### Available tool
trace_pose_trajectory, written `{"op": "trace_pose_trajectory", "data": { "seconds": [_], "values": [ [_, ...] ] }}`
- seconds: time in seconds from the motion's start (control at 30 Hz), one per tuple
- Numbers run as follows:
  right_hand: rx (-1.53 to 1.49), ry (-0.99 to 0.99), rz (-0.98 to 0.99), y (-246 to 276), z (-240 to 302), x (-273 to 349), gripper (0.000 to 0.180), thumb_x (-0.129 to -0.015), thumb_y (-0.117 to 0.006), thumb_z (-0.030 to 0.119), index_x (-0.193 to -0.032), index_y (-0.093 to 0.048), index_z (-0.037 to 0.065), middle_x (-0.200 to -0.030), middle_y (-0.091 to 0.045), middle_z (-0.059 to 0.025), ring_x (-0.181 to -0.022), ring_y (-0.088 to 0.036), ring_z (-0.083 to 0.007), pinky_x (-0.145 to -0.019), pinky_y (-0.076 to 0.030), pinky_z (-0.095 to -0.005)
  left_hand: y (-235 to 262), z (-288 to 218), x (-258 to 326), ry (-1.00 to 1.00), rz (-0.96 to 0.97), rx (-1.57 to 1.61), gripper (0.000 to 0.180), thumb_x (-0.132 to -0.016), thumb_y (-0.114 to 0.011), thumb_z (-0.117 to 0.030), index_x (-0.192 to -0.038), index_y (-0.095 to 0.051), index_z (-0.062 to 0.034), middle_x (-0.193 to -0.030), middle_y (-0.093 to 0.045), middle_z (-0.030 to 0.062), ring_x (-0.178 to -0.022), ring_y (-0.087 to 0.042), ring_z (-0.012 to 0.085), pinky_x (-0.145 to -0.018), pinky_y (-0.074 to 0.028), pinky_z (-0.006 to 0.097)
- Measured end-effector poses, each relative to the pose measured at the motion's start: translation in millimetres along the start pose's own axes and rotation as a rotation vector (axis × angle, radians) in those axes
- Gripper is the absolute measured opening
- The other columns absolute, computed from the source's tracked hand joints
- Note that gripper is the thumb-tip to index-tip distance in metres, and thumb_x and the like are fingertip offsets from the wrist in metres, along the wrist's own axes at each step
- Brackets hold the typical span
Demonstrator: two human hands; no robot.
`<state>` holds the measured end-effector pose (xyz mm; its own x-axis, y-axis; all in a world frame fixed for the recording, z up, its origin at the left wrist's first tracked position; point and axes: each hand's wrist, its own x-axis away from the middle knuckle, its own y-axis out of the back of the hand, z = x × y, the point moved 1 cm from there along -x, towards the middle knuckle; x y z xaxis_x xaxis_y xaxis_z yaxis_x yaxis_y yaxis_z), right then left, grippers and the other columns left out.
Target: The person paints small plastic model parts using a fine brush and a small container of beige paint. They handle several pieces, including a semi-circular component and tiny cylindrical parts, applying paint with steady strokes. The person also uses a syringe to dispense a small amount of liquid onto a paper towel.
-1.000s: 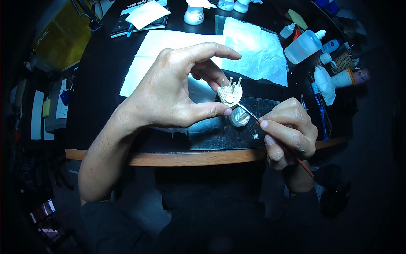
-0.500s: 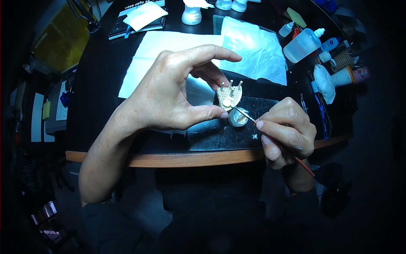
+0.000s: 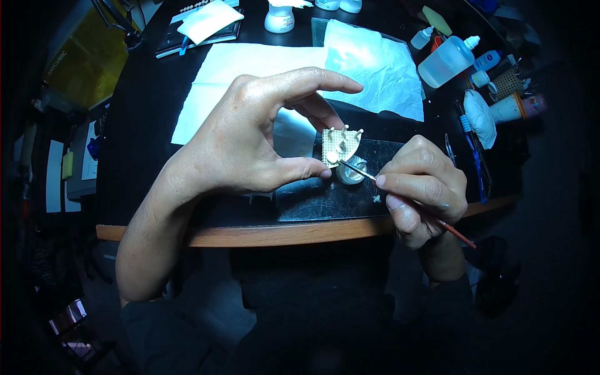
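A small cream honeycomb firing tray (image 3: pixel 349 149) with several upright pegs is pinched at its left side between the thumb and a finger of my left hand (image 3: pixel 240 140). The index finger of that hand arches free above the tray. Near the tray's lower edge sits a small whitish rounded piece (image 3: pixel 332 157), too small to make out fully. My right hand (image 3: pixel 428 187) grips a thin brush (image 3: pixel 455 234) with a reddish handle like a pen, its dark tip touching or very close to that piece. Just below the tray, a small round jar (image 3: pixel 351 177) stands partly hidden behind the brush.
The jar stands on a scratched glass slab (image 3: pixel 312 205) near the wooden table edge (image 3: pixel 281 235). White paper sheets (image 3: pixel 212 75) lie behind my left hand. At right are a large clear bottle (image 3: pixel 445 62), a wad of tissue (image 3: pixel 480 122), blue-handled tools (image 3: pixel 473 150) and a cup (image 3: pixel 505 109).
The tray has shifted slightly down and right and appears tilted differently, with its pegs looking shorter. The brush tip has moved slightly left and down, and its handle end has swung right.
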<state>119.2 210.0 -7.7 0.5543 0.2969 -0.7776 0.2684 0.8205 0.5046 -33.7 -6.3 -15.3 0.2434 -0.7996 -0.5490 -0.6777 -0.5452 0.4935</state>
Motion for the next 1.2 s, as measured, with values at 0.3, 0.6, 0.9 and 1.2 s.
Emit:
{"op": "trace_pose_trajectory", "data": {
  "seconds": [0.3,0.6,0.9,1.2],
  "values": [
    [-0.012,-0.010,-0.015,1.1,0.8,0.5,0.013,-0.085,-0.069,0.008,-0.090,-0.074,-0.003,-0.076,-0.067,-0.0108,-0.059,-0.057,-0.0154,-0.050,-0.043,-0.0282,0.0,-1.3,-0.1,0.004,-0.003,-0.003,0.085,-0.070,-0.098,-0.016,-0.143,-0.061,0.0031,-0.140,-0.067,0.0197,-0.106,-0.077,0.0248,-0.097,-0.063,0.040],
    [-0.047,-0.030,-0.040,1.9,-0.7,1.8,0.013,-0.087,-0.069,0.008,-0.091,-0.075,-0.002,-0.076,-0.068,-0.0108,-0.059,-0.059,-0.0150,-0.051,-0.044,-0.0282,0.9,-1.0,-0.4,-0.002,0.017,-0.036,0.083,-0.070,-0.097,-0.017,-0.142,-0.062,0.0030,-0.136,-0.070,0.0195,-0.105,-0.078,0.0252,-0.100,-0.062,0.041],
    [-0.045,-0.028,-0.045,-2.0,-4.7,0.7,0.016,-0.082,-0.069,0.005,-0.093,-0.076,-0.003,-0.075,-0.070,-0.0118,-0.056,-0.060,-0.0152,-0.050,-0.045,-0.0281,-3.1,-5.3,-3.4,-0.020,-0.034,0.016,0.081,-0.063,-0.090,0.002,-0.140,-0.065,-0.0044,-0.103,-0.080,0.0141,-0.101,-0.080,0.0259,-0.097,-0.063,0.040],
    [-0.058,-0.032,-0.057,-2.5,-5.9,1.7,0.014,-0.082,-0.069,0.006,-0.091,-0.076,-0.003,-0.072,-0.070,-0.0111,-0.054,-0.059,-0.0145,-0.049,-0.044,-0.0279,-3.3,-4.9,-3.4,-0.025,-0.036,0.003,0.082,-0.062,-0.092,0.001,-0.139,-0.065,-0.0050,-0.105,-0.080,0.0146,-0.102,-0.079,0.0262,-0.097,-0.064,0.041]
  ]
}}
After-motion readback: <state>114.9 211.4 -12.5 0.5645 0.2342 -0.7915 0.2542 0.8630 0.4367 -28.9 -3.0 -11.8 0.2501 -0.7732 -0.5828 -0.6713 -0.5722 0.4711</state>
